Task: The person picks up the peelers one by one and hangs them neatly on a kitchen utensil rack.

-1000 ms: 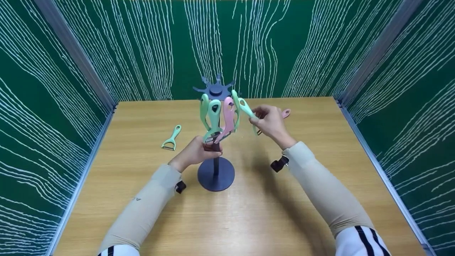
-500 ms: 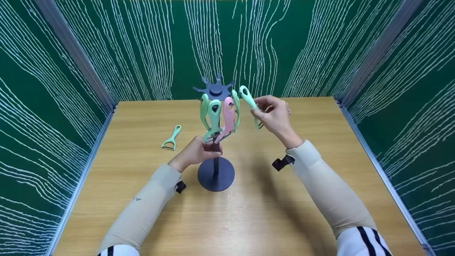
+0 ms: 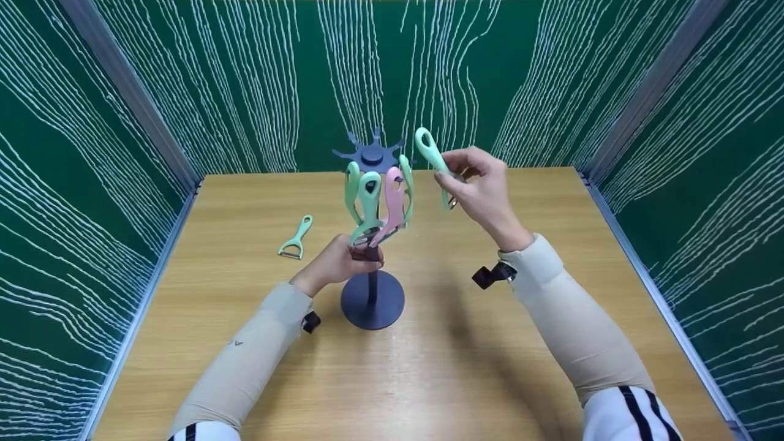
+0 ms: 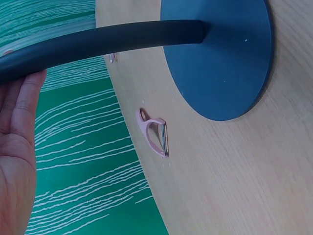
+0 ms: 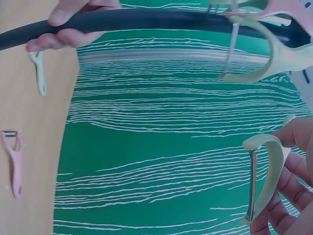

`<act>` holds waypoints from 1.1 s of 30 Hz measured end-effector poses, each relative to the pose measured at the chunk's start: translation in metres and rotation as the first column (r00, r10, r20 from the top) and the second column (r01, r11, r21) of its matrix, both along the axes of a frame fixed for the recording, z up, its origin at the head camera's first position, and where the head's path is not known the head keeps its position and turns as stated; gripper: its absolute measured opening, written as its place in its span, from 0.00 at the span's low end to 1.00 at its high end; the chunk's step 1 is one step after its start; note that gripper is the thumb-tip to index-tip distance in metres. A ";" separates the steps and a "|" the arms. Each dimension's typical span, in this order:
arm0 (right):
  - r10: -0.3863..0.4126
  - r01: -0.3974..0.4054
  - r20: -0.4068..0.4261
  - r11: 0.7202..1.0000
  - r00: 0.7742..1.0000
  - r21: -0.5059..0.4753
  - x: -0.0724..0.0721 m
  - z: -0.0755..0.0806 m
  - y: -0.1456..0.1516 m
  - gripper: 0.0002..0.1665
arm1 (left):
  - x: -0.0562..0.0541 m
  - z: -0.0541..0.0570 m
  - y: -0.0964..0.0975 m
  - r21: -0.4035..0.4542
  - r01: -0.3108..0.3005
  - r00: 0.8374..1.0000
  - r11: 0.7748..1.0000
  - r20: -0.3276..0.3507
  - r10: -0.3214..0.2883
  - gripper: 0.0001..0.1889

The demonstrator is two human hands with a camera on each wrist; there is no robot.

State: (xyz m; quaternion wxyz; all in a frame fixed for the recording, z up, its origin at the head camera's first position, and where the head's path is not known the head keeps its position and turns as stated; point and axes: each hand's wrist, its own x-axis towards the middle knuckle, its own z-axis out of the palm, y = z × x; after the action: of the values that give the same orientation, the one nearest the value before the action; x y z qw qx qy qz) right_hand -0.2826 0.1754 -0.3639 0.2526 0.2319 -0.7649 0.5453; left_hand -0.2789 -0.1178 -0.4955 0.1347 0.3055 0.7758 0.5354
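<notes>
My left hand (image 3: 340, 260) grips the dark pole (image 4: 107, 41) of a stand, below its spoked top (image 3: 372, 156). From the spokes hang a pink peeler (image 3: 395, 199) and several green ones, among them a green peeler (image 3: 369, 199) at the front. To the right of the spokes, my right hand (image 3: 484, 187) pinches another green Y-shaped peeler (image 3: 433, 153) by its handle. Its holed end points up and left, level with the stand's top; its blade end (image 5: 253, 183) points down and shows in the right wrist view.
A green peeler (image 3: 298, 237) lies on the table left of the stand. The round base (image 3: 372, 303) stands on the wooden tabletop (image 3: 245, 367). A pink peeler (image 4: 151, 132) lies on the table in the left wrist view. Green panels (image 3: 527, 73) enclose the table.
My right hand has risen and shifted slightly right, lifting the green peeler from beside a spoke to above it. My left hand and the stand stay still.
</notes>
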 end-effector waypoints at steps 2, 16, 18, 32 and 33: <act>0.010 -0.011 -0.015 1.000 1.000 -0.011 0.002 0.005 0.000 0.10 | 0.000 0.000 0.000 -0.002 -0.002 1.000 1.000 0.005 0.002 0.07; 0.177 -0.177 -0.060 0.984 0.982 -0.004 -0.001 0.016 0.003 0.12 | 0.000 0.000 0.000 -0.023 -0.012 1.000 1.000 -0.007 0.011 0.07; 0.207 -0.208 -0.049 0.978 0.977 -0.012 -0.004 0.014 0.003 0.12 | 0.000 0.000 0.000 -0.023 -0.011 1.000 1.000 -0.005 0.011 0.07; 0.349 -0.347 0.043 0.937 0.936 -0.037 -0.011 0.010 -0.009 0.14 | 0.000 0.000 0.000 -0.012 -0.006 1.000 1.000 -0.007 0.006 0.08; 0.358 -0.357 0.048 0.934 0.932 -0.032 -0.010 0.010 -0.010 0.14 | 0.000 0.000 0.000 -0.011 -0.005 1.000 1.000 -0.008 0.005 0.08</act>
State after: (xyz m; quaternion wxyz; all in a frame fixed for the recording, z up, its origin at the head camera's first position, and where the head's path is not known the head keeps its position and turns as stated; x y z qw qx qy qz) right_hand -0.2930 0.1658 -0.3544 0.1315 0.3498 -0.7101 0.5968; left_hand -0.2790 -0.1183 -0.4957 0.1318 0.3051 0.7800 0.5302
